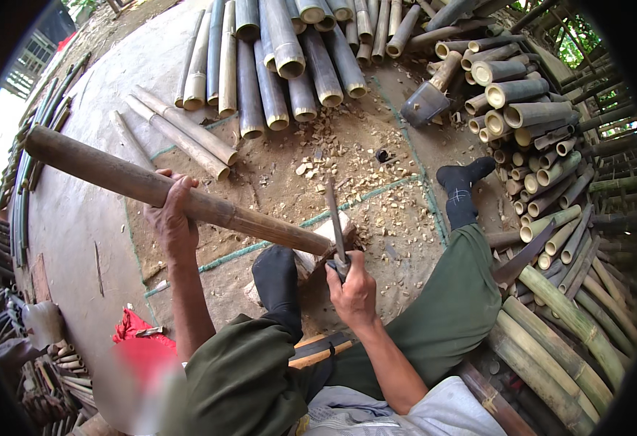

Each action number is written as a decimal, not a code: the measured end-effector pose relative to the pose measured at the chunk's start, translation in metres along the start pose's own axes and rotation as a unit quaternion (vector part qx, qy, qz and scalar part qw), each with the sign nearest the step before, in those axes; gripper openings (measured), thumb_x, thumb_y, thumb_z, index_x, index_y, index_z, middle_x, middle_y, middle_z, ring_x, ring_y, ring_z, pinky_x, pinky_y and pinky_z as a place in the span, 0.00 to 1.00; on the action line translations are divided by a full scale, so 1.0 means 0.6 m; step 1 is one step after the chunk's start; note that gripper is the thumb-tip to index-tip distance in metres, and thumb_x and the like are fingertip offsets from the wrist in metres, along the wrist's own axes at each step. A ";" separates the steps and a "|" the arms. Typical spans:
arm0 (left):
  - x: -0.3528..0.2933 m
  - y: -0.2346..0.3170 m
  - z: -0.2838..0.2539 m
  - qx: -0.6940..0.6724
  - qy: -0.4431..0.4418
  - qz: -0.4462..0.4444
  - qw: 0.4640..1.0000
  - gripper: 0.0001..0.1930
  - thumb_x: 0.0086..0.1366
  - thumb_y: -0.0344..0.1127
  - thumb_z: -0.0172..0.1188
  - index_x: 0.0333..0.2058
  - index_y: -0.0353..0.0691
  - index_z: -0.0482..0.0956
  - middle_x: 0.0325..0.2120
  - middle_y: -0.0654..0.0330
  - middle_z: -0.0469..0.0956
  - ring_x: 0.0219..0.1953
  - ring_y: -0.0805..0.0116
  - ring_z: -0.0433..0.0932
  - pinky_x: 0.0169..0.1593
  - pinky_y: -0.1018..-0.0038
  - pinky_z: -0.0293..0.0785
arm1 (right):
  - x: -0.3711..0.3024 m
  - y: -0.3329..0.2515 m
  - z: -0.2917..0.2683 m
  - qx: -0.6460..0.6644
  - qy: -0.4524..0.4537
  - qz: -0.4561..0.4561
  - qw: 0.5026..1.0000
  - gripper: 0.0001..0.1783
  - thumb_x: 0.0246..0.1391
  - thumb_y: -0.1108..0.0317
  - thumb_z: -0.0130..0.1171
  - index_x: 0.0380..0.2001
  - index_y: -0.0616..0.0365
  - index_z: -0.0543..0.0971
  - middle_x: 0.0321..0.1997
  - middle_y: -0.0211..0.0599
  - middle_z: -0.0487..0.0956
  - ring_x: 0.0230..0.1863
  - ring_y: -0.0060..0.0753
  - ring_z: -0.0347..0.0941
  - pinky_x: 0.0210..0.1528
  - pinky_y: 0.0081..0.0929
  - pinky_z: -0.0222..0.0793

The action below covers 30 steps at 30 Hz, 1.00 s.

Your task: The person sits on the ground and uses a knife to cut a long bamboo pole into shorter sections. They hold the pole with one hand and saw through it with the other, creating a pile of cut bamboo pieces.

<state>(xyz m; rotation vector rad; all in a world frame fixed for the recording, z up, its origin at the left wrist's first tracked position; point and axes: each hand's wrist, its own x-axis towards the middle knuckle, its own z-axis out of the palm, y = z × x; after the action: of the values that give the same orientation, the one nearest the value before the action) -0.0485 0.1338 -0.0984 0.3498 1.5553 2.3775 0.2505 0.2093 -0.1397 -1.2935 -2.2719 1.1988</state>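
Wears a pale grey shirt (446,408), marked faintly across the front, and loose dark green trousers (435,291), creased over the thighs. Has a plain, close-fitting dark sock (273,280) on the left foot and a matching right sock (458,190) with thin, pale, crossing lines near the ankle. Goes without gloves, left hand (173,218) and right hand (355,292) both bare

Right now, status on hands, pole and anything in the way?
Left hand gripping bamboo pole. Right hand holding knife near pole's end. Left foot close by that end.
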 end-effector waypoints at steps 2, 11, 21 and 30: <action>-0.003 0.001 0.010 -0.002 -0.013 -0.012 1.000 0.23 0.54 0.23 0.69 0.47 0.33 0.70 0.33 0.59 0.77 0.35 0.66 0.80 0.45 0.70 0.77 | 0.005 0.076 0.040 -0.073 -0.034 0.084 0.993 0.17 0.56 0.65 0.59 0.42 0.63 0.66 0.28 0.61 0.78 0.33 0.67 0.76 0.33 0.56 0.70; 0.001 0.007 0.005 0.002 -0.091 -0.016 0.996 0.23 0.55 0.25 0.66 0.49 0.34 0.69 0.35 0.59 0.75 0.37 0.65 0.79 0.49 0.66 0.76 | 0.000 -0.006 -0.030 0.018 0.003 -0.003 1.000 0.17 0.55 0.67 0.59 0.40 0.64 0.64 0.30 0.65 0.79 0.33 0.67 0.77 0.33 0.56 0.72; -0.014 0.008 0.006 0.023 0.095 -0.007 0.995 0.24 0.55 0.27 0.69 0.48 0.34 0.68 0.29 0.56 0.77 0.32 0.65 0.80 0.39 0.71 0.77 | -0.004 -0.002 -0.021 -0.024 -0.043 0.062 0.997 0.18 0.54 0.67 0.61 0.41 0.64 0.66 0.26 0.58 0.78 0.32 0.65 0.76 0.33 0.54 0.70; 0.001 0.003 0.013 0.019 0.004 0.015 1.000 0.21 0.56 0.26 0.66 0.46 0.33 0.68 0.33 0.59 0.74 0.34 0.65 0.80 0.44 0.68 0.77 | -0.004 0.112 0.018 -0.156 -0.112 0.074 0.979 0.17 0.54 0.68 0.59 0.40 0.66 0.65 0.27 0.62 0.78 0.32 0.66 0.77 0.33 0.56 0.73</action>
<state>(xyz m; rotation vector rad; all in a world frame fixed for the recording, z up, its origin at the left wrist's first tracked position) -0.0469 0.1398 -0.0934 0.3732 1.6110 2.3775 0.2855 0.2190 -0.1975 -1.5304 -2.6500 1.1164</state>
